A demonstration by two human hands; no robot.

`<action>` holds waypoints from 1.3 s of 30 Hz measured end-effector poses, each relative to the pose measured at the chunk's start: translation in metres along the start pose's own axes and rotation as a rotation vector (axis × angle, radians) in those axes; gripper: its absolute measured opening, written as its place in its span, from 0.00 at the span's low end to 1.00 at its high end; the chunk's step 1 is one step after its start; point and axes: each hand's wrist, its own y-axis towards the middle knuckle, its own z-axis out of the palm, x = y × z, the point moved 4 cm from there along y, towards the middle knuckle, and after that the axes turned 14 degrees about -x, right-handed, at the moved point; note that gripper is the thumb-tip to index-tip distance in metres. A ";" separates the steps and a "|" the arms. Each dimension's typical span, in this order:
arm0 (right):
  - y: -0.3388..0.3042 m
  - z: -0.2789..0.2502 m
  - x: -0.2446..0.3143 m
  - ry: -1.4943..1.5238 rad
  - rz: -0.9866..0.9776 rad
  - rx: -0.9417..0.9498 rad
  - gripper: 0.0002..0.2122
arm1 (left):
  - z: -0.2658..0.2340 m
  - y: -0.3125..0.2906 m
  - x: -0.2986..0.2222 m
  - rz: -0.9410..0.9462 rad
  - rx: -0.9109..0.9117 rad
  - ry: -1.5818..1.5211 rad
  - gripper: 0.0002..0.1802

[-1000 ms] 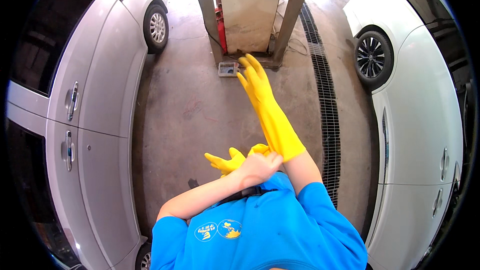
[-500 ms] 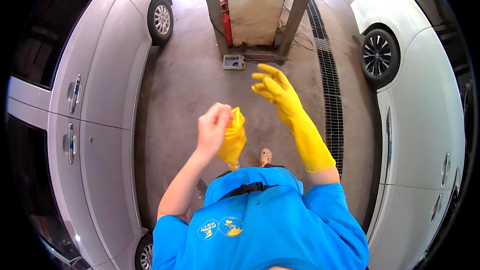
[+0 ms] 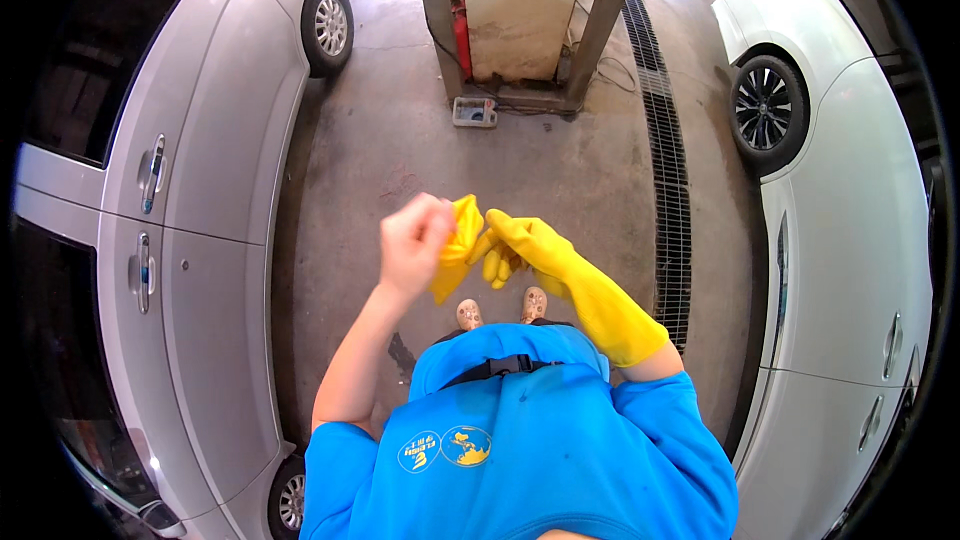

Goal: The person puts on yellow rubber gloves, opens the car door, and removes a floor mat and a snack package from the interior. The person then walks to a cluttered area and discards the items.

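Currently left hand (image 3: pixel 408 248) pinches 1 loose yellow glove (image 3: pixel 457 255), can't tell if right hand (image 3: pixel 535 246) grips too; weak pinch could drop it.

A car (image 3: pixel 215 140) stood at left, a second car (image 3: pixel 850 270) at right. Between the left hand (image 3: pixel 412 242) and the right hand (image 3: pixel 532 244) was a loose glove (image 3: pixel 460 252); farther ahead, a container (image 3: pixel 475 120) lay before a frame (image 3: pixel 604 25).

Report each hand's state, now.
Left hand: closed, holding the loose yellow glove.
Right hand: gloved, close beside it; whether it grips cannot be told.
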 end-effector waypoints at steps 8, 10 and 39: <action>0.014 0.002 -0.035 0.332 -0.113 -0.002 0.12 | 0.039 -0.052 -0.042 0.729 0.306 0.273 0.07; 0.011 -0.007 -0.034 0.324 -0.169 -0.020 0.12 | 0.034 -0.053 -0.042 0.732 0.216 0.241 0.06; 0.005 -0.062 -0.044 0.306 -0.033 -0.316 0.15 | 0.051 -0.066 0.052 -0.973 0.122 -0.522 0.09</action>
